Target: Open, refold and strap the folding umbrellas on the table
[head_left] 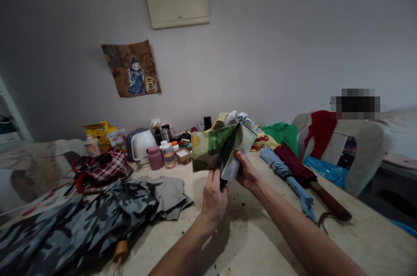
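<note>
A folding umbrella (211, 147) with a green, yellow and white pattern is held above the middle of the table, its panels loose and bunched. My left hand (215, 197) is closed around its lower part, where a short black end pokes out below. At the right side, my right hand (247, 171) pinches the pale fabric with the thumb on top. A closed light-blue umbrella (286, 174) and a dark red umbrella (299, 169) with a brown handle lie to the right. To the left is a grey camouflage umbrella (107, 211) with a wooden tip.
Along the back stand a white kettle (145, 143), a pink jar (155, 157), a clear bottle (168, 155) and a small cardboard box (183, 155). A plaid cloth bag (106, 167) is at left. Plastic chairs (366, 150) flank the table (260, 232); a blurred-out person is behind the right one.
</note>
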`<state>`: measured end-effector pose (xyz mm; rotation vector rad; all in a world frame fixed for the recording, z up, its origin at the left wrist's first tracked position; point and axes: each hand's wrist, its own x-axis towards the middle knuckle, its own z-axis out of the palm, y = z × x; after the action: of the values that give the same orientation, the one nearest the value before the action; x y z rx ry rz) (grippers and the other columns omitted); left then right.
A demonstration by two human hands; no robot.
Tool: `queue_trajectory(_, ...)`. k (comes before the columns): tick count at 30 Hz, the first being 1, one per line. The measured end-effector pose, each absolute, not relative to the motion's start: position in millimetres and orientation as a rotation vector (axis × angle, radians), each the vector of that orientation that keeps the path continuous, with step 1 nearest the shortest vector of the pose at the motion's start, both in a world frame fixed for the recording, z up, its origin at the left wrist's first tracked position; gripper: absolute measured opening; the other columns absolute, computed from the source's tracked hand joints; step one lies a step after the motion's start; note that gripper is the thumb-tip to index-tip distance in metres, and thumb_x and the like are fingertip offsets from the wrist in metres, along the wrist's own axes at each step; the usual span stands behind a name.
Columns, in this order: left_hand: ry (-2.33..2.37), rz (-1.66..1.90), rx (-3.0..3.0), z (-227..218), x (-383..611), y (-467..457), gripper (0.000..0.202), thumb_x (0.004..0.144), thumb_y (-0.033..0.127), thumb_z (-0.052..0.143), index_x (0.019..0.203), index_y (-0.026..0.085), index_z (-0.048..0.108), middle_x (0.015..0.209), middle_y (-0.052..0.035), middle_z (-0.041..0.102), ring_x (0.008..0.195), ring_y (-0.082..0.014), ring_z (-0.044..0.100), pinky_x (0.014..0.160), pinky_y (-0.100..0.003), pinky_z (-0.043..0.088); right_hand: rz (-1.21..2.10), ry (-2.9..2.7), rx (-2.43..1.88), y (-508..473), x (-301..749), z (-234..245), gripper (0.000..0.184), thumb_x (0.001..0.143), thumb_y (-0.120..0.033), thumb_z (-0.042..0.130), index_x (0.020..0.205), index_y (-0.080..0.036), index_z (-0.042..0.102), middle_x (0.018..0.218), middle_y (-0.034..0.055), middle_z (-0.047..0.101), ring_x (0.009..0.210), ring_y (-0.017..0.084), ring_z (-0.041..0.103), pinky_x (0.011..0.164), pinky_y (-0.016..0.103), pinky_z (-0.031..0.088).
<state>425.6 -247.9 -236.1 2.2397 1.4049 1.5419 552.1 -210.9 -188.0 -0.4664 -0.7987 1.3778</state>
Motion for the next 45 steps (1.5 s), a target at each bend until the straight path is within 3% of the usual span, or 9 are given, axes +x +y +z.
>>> queue_trajectory(5, 1.176, 1.309, 2.283, -226.6, 423.7, -249.8, 0.055, 0.069, 0.004, 0.051, 0.124, 0.012, 0.054, 0.111, -0.0134, 0.059, 0.105, -0.0251, 0.056, 0.095, -0.037, 0.044, 1.453, -0.832, -0.454, -199.3, 581.6, -197.3, 0.062, 0.034, -0.057, 0.090, 0.079, -0.024, 0.064, 0.076, 0.0015, 0.074, 0.087, 0.028, 0.069, 0.083, 0.044, 0.054)
queue_trajectory(12, 0.905, 1.098, 2.138, -221.7, 422.5, -247.3, 0.035, 0.066, 0.007, 0.054, 0.099, 0.013, 0.063, 0.089, -0.0051, 0.063, 0.082, -0.0181, 0.055, 0.075, -0.027, 0.043, 1.396, -0.829, -0.434, -190.3, 609.9, -203.1, 0.061, 0.043, -0.069, 0.081, 0.082, -0.025, 0.067, 0.077, 0.0041, 0.074, 0.096, 0.030, 0.067, 0.082, 0.048, 0.053)
queue_trajectory(16, 0.924, 0.964, 1.904, -231.3, 426.7, -241.4, 0.043, 0.066, 0.008, 0.053, 0.107, 0.015, 0.061, 0.087, -0.0035, 0.066, 0.070, -0.0159, 0.056, 0.065, -0.025, 0.044, 1.366, -0.810, -0.472, -193.2, 604.1, -202.8, 0.053, 0.044, -0.060, 0.084, 0.079, -0.025, 0.067, 0.071, 0.0028, 0.073, 0.085, 0.030, 0.069, 0.077, 0.046, 0.055)
queue_trajectory(22, 1.448, 1.087, 1.848, -229.2, 441.1, -258.1, 0.061, 0.068, 0.012, 0.062, 0.126, 0.016, 0.045, 0.112, -0.0170, 0.066, 0.102, -0.0293, 0.063, 0.086, -0.036, 0.045, 1.248, -0.691, -0.508, -195.3, 579.3, -196.0, 0.032, 0.051, -0.035, 0.084, 0.069, -0.023, 0.061, 0.064, -0.0036, 0.071, 0.056, 0.019, 0.064, 0.066, 0.038, 0.058)
queue_trajectory(26, 1.515, 1.184, 1.883, -224.7, 445.3, -270.1, 0.058, 0.077, 0.033, 0.064, 0.127, 0.014, 0.041, 0.120, -0.0220, 0.062, 0.110, -0.0328, 0.061, 0.091, -0.040, 0.044, 1.211, -0.568, -0.538, -193.7, 567.5, -197.6, 0.035, 0.052, -0.034, 0.086, 0.073, -0.022, 0.062, 0.063, -0.0033, 0.071, 0.057, 0.018, 0.064, 0.063, 0.034, 0.057)
queue_trajectory(30, 1.600, 1.188, 1.935, -222.2, 438.9, -269.9, 0.061, 0.089, 0.045, 0.047, 0.136, 0.009, 0.034, 0.127, -0.0275, 0.057, 0.115, -0.0385, 0.058, 0.092, -0.047, 0.043, 1.306, -0.529, -0.491, -196.9, 565.5, -197.0, 0.038, 0.049, -0.036, 0.088, 0.075, -0.023, 0.064, 0.066, -0.0033, 0.071, 0.060, 0.019, 0.064, 0.068, 0.036, 0.058)
queue_trajectory(33, 1.531, 1.283, 1.964, -220.4, 433.3, -266.4, 0.072, 0.090, 0.044, 0.048, 0.147, 0.011, 0.019, 0.135, -0.0255, 0.054, 0.120, -0.0350, 0.057, 0.097, -0.045, 0.043, 1.345, -0.511, -0.455, -202.8, 567.9, -193.4, 0.045, 0.040, -0.035, 0.092, 0.074, -0.024, 0.063, 0.069, -0.0036, 0.071, 0.062, 0.018, 0.064, 0.069, 0.035, 0.058)
queue_trajectory(37, 1.495, 1.361, 2.023, -222.5, 431.4, -261.8, 0.065, 0.091, 0.038, 0.049, 0.146, 0.012, 0.028, 0.143, -0.0216, 0.048, 0.128, -0.0331, 0.051, 0.103, -0.044, 0.040, 1.325, -0.563, -0.433, -212.8, 559.3, -194.7, 0.055, 0.033, -0.038, 0.094, 0.075, -0.025, 0.062, 0.070, -0.0046, 0.069, 0.063, 0.017, 0.062, 0.070, 0.033, 0.058)
queue_trajectory(45, 1.503, 1.458, 2.026, -230.9, 435.8, -261.4, 0.052, 0.092, 0.026, 0.041, 0.142, 0.011, 0.039, 0.131, -0.0187, 0.055, 0.123, -0.0272, 0.054, 0.104, -0.040, 0.042, 1.322, -0.668, -0.563, -226.1, 523.4, -211.4, 0.056, 0.048, -0.035, 0.091, 0.092, -0.028, 0.058, 0.081, -0.0059, 0.070, 0.068, 0.013, 0.063, 0.065, 0.024, 0.055)
